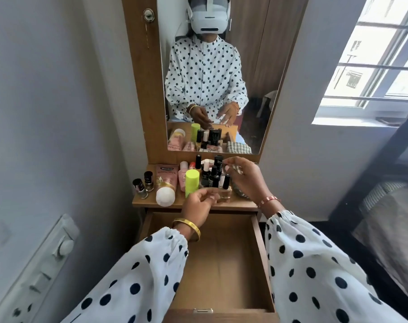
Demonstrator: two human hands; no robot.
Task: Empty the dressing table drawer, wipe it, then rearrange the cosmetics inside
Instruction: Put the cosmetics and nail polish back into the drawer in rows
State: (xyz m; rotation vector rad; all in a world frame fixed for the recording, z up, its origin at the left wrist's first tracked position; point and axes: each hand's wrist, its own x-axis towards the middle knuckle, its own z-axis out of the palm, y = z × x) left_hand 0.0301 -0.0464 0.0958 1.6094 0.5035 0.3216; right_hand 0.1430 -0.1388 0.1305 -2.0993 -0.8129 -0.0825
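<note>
The wooden drawer (221,264) is pulled out below me and its inside is bare. On the dressing table top (147,202) stand the cosmetics: a lime-green capped bottle (192,183), a pink tube (166,180) lying with its white cap forward, two nail polish bottles (143,185) at the left, and a cluster of black-capped bottles (212,176). My left hand (198,203) is curled at a clear glass bottle (225,194); whether it grips the bottle is unclear. My right hand (245,180) hovers over the cluster's right side, fingers apart. A checked cloth (239,194) lies mostly hidden under it.
A tall mirror (210,78) in a wooden frame rises behind the table top and reflects a person and the bottles. A wall with a switch panel (46,259) is close on the left. A window (373,66) and a bed (389,217) are on the right.
</note>
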